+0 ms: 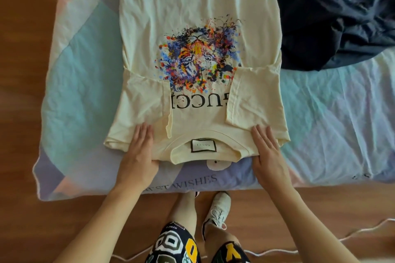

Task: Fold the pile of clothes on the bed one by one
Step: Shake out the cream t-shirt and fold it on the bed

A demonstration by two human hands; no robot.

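A cream T-shirt [192,17] with a colourful lion print lies flat and front up on the bed, collar nearest me and both sleeves folded inward over the chest. My left hand [139,151] rests on the shirt's left shoulder with straight fingers, its thumb along the near edge. My right hand [267,151] lies the same way on the right shoulder. A pile of dark navy clothes [337,17] sits at the far right of the bed.
The bed has a pastel patchwork sheet [85,81] with printed lettering at its near edge. Wooden floor [25,49] lies to the left and in front. My legs and a white sneaker [218,209] stand close to the bed, and a white cord [363,230] trails on the floor.
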